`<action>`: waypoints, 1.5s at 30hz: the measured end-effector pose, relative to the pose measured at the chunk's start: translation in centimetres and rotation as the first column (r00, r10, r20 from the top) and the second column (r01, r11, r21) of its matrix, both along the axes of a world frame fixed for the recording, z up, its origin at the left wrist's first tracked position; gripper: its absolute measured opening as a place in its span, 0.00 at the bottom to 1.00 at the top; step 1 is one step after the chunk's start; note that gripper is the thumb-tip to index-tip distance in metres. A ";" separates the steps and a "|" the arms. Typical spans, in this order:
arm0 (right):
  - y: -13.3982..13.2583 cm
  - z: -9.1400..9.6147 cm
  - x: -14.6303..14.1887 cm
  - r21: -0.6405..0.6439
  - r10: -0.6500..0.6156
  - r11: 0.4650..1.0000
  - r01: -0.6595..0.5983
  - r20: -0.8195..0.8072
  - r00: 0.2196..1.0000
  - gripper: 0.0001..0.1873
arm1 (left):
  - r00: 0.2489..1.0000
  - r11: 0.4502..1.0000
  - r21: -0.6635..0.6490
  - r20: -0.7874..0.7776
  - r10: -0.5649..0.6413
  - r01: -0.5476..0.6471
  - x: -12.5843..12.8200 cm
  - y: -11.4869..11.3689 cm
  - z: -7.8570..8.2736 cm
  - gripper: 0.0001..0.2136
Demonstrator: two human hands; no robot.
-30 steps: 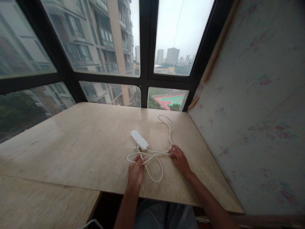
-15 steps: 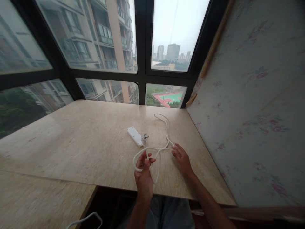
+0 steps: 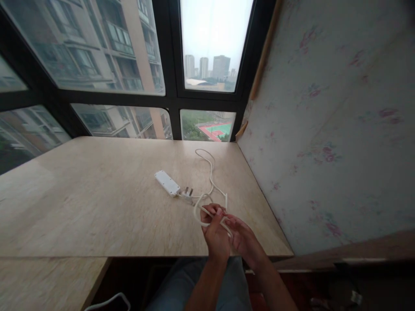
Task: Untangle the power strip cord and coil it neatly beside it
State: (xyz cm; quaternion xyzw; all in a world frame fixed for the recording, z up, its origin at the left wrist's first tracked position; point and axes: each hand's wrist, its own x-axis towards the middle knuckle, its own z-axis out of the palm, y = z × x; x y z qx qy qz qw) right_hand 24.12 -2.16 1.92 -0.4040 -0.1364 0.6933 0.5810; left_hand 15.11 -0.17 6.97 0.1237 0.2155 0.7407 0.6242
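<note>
The left hand (image 3: 214,233) pinched the cord (image 3: 195,212) between thumb and fingers. The right hand (image 3: 241,235) met it at the fingertips; whether those gripped cord too, I could not tell. A loop bulged left of the fingers. Beyond them, leftward, lay the plug (image 3: 187,197), then the strip (image 3: 167,183), on the table (image 3: 113,207). Farthest ahead stood the window (image 3: 209,47).

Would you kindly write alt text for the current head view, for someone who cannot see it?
A person's left hand holds a looped white cord near the edge of a beige tabletop, the right hand close beside it. Beyond lie a white power strip and a pronged plug, before black-framed windows.
</note>
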 end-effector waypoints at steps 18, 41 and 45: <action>8.8 3.2 6.5 0.124 -0.087 0.986 0.109 -0.167 0.982 0.18 | 0.795 0.791 0.198 -0.351 -0.495 0.579 -2.5 -2.9 -3.2 0.44; 9.5 3.8 6.1 0.195 0.113 0.963 -0.185 0.330 0.937 0.28 | 0.618 0.641 -0.433 -0.216 -0.756 0.634 -1.3 -1.2 -4.3 0.26; 7.5 2.9 5.7 0.170 -0.054 0.985 0.001 0.303 0.951 0.30 | 0.656 0.763 -0.440 -0.402 -0.639 0.474 -1.3 -1.1 -4.5 0.25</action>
